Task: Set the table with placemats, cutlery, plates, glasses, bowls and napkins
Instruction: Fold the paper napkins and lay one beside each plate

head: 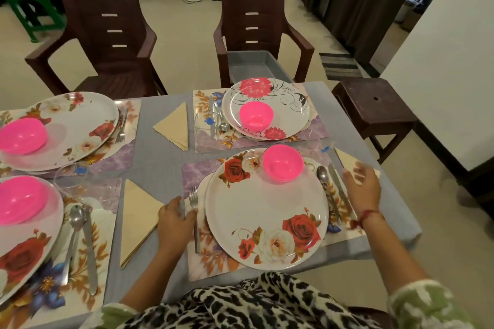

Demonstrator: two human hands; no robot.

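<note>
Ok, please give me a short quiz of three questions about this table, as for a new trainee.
1. True or false: the pink bowl sits on the near plate.
2. What does the left hand hold? A) fork B) glass C) napkin
3. Fill in: the spoon and knife lie on the near plate's ____ side.

Key: 1 true; 2 A; 3 right.
</note>
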